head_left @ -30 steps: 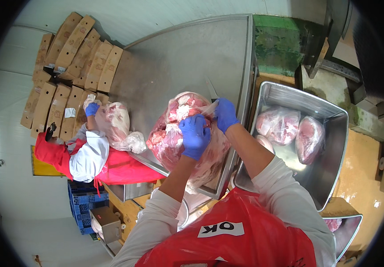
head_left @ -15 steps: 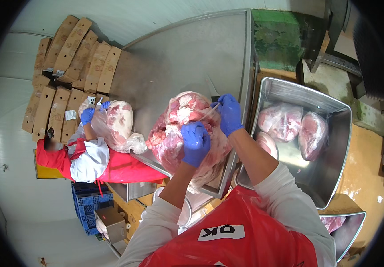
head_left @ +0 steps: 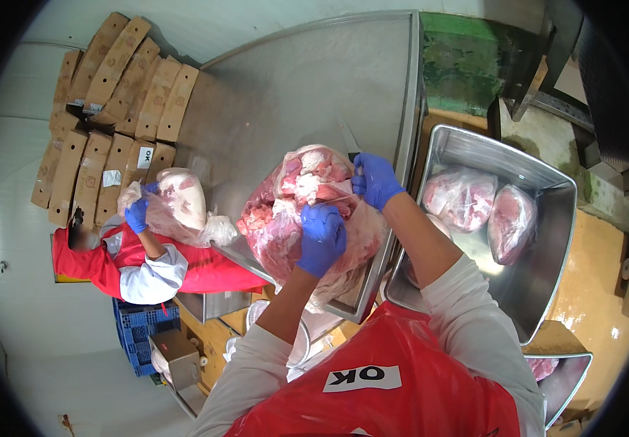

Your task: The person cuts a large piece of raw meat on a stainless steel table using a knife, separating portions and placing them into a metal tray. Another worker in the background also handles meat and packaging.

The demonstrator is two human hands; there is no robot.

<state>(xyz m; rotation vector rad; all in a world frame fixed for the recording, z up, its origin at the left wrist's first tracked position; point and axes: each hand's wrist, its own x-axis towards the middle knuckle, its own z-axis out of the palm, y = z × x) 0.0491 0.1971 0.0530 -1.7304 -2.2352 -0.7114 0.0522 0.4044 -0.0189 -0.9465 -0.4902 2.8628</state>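
A large piece of raw meat sits at the near edge of the steel table, with clear plastic bag film round its near and right sides. My blue-gloved left hand is closed on the plastic film at the front of the meat. My blue-gloved right hand is closed at the meat's right edge, its fingertips pinching the plastic film there. Just beyond the right hand a knife lies on the table, its blade pointing away and its dark handle partly hidden by that hand.
The steel table reaches far back. To the right stands a deep metal tub holding several bagged meat pieces. At the left a co-worker in red handles another bagged meat piece, beside stacked cardboard boxes.
My right hand has drawn in slightly toward the meat; the film strip stretched between my hands no longer shows taut. My left hand stays nearly in place. The co-worker's hands shifted a little left.
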